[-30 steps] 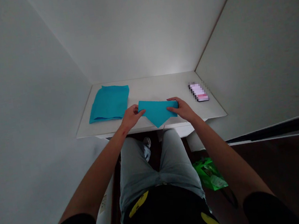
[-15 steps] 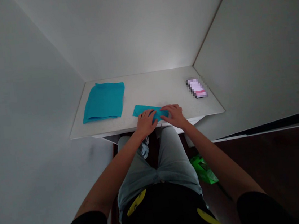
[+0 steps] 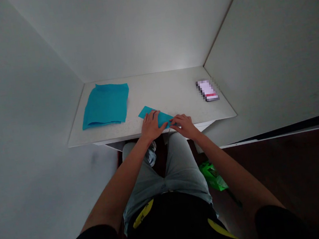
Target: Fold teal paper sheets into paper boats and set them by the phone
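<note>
From the head view, a narrow folded strip of thin turquoise non-woven fabric (image 3: 154, 114) lies at the front edge of the white worktop (image 3: 159, 92), beneath the left hand (image 3: 151, 127) and right hand (image 3: 185, 126) — both open, pressing down, not pinching. It looks light and limp, best held flat along its fold. A 2nd turquoise sheet (image 3: 105, 104) lies near the left edge; a blurred phone (image 3: 207, 90) lies by the right edge.

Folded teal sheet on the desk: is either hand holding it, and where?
Neither hand seems to grip the folded teal sheet: the left hand rests flat on its middle, and the right hand presses its right end to the desk.
</note>
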Demonstrator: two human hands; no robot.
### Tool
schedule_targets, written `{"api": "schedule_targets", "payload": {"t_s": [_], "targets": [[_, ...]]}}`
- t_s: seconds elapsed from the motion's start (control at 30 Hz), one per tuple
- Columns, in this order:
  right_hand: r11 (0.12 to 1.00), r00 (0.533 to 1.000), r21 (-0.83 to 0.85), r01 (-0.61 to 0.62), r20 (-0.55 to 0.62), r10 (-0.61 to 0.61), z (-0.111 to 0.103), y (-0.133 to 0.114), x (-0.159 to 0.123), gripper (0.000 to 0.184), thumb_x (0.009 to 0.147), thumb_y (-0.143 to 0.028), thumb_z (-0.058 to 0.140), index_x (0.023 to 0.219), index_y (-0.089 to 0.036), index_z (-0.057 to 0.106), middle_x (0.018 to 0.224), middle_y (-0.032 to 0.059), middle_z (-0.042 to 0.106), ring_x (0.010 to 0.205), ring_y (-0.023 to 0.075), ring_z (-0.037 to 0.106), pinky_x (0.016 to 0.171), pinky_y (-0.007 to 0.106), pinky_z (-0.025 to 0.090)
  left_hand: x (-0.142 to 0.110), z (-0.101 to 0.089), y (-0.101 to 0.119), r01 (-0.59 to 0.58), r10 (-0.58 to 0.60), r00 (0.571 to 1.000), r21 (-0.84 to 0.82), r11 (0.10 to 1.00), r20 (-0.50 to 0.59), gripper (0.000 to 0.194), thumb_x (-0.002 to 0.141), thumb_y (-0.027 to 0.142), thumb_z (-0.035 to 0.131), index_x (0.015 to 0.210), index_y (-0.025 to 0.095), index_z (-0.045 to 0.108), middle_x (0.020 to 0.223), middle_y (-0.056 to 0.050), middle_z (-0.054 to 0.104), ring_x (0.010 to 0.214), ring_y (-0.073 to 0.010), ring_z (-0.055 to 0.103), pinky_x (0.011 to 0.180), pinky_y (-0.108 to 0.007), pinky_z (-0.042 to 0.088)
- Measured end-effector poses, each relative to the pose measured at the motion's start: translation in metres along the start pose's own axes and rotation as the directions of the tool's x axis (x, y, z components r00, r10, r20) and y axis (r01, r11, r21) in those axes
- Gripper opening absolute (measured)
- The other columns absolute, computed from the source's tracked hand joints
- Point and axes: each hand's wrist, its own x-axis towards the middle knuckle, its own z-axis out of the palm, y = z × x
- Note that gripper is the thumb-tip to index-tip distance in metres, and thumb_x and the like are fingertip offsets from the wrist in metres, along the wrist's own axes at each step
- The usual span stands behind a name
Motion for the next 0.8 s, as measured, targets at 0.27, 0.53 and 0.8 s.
{"api": "schedule_targets", "payload": {"t_s": [0.27,0.53,0.8], "targets": [[0.997,0.992,-0.002,-0.071,0.101,0.071,-0.01,0.003,0.033,0.019,0.103,-0.042,0.073,0.114,-0.028,0.079,0.127,0.0104,0.069,0.118,0.032,0.062,0.097,0.045,0.044,-0.004,-0.008,-0.002,-0.05,0.041,0.993,0.077,0.996,0.114,0.074,0.106,0.058,0.058,0.163,0.014,0.047,0.173,-0.019,0.044,0.167,-0.035,0.032,0.14,-0.054,0.018],[0.996,0.98,-0.006,-0.088,-0.181,0.086,-0.017,-0.019,0.018,0.038,0.116,-0.029,0.039,0.13,-0.023,0.074,0.13,0.0134,0.074,0.119,0.0298,0.067,0.102,0.046,0.048,0.001,-0.003,0.006,0.076,-0.086,0.992,0.108,0.991,0.088,0.08,0.103,0.063,0.058,0.164,0.013,0.046,0.176,-0.02,0.04,0.169,-0.0365,0.028,0.141,-0.057,0.016],[0.985,0.992,-0.166,-0.038,-0.124,0.017,0.01,-0.037,-0.024,0.047,0.119,-0.033,0.033,0.152,-0.024,0.065,0.158,0.0093,0.065,0.147,0.0262,0.059,0.114,0.047,0.045,0.005,0.003,0.023,0.227,-0.231,0.973,0.137,0.964,0.018,0.075,0.109,0.056,0.046,0.166,0.007,0.045,0.176,-0.02,0.04,0.17,-0.0341,0.027,0.142,-0.055,0.016]]}}
